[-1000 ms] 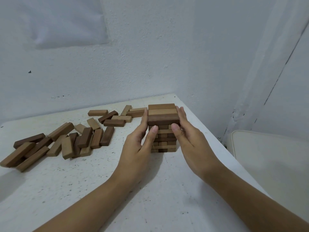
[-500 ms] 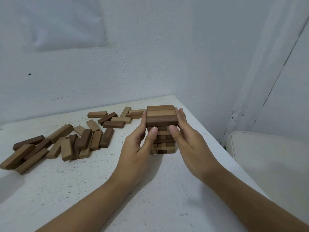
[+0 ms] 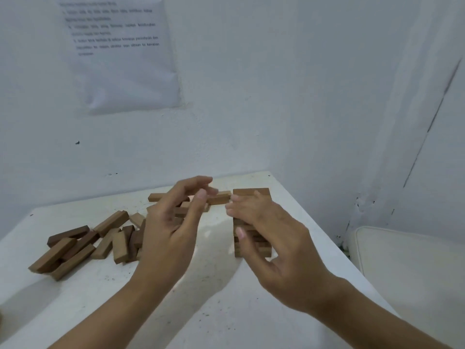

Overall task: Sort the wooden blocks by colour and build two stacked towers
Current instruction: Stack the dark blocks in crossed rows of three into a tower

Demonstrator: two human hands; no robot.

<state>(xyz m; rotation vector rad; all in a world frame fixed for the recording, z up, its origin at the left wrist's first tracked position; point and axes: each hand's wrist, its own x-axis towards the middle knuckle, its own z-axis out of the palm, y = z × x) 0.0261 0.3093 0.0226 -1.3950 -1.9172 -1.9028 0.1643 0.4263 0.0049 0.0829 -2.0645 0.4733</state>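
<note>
Both your hands have come off the tower point(image 3: 251, 192) they were squaring a moment ago. Seen from the head view, your right hand point(image 3: 274, 238) hovers blurred just in front of it, fingers loose, its grip empty. Your left hand point(image 3: 171, 230) curls near a pale block point(image 3: 220, 197) beside the tower's top; I cannot tell whether its grip holds it. This tower looks finished, so next you need same-shade blocks from the loose pile point(image 3: 75, 250) on the desk point(image 3: 221, 311). The tower stands upright near the desk's right edge, in light and dark layers.
</note>
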